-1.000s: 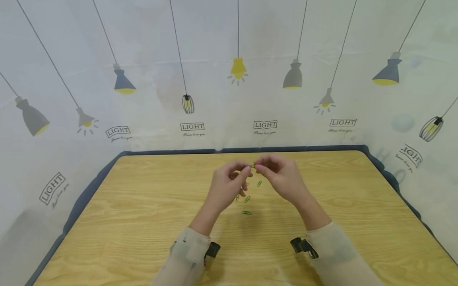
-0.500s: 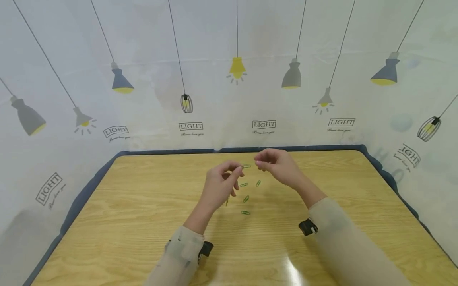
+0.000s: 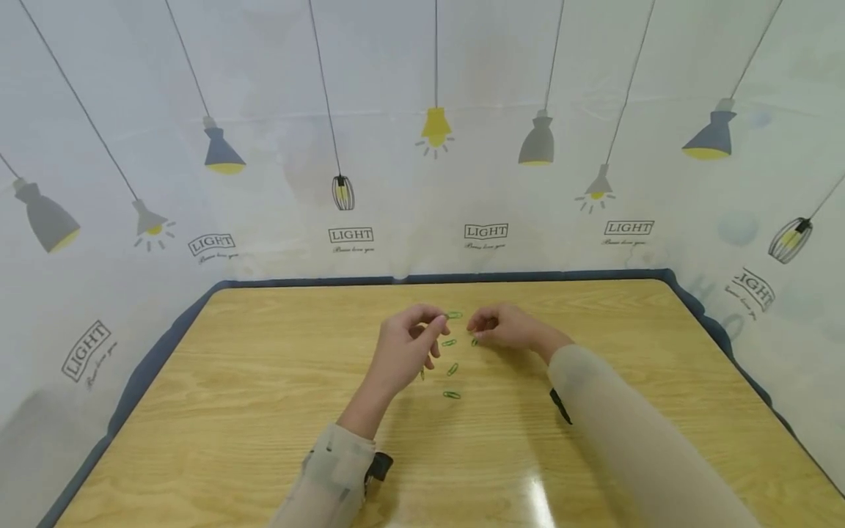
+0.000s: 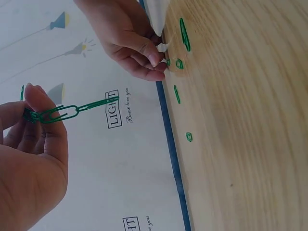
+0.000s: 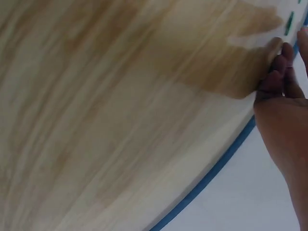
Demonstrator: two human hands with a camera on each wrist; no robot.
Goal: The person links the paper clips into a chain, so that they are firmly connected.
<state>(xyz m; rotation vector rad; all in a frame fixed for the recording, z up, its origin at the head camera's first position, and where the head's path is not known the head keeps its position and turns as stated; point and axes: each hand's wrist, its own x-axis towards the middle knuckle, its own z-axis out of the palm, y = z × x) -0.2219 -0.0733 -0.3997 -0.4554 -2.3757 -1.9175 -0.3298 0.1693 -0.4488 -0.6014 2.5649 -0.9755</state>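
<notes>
My left hand (image 3: pixel 404 350) is raised over the table, pinching a chain of linked green paper clips (image 4: pixel 60 113) between thumb and forefinger. One clip (image 3: pixel 454 315) sticks out to the right from those fingertips, while the rest of the chain hangs below the hand. My right hand (image 3: pixel 505 326) is low at the tabletop, thumb and fingers bent and slightly parted. Its fingertips are right at a loose green paper clip (image 3: pixel 474 342), which they partly cover. More loose paper clips (image 3: pixel 452 395) lie between the hands, one of them (image 3: pixel 449 342) close beside the left fingers.
The wooden table (image 3: pixel 264 411) has a dark blue border (image 3: pixel 317 281) along its far edge. Behind it stands a pale wall covering (image 3: pixel 284 205) printed with lamps. A black wrist device (image 3: pixel 378 467) sits at the left cuff.
My right hand has let go of the clip at the left fingertips, moved away to the right and come down to a loose clip on the table. The left hand shifted slightly left, still holding the chain.
</notes>
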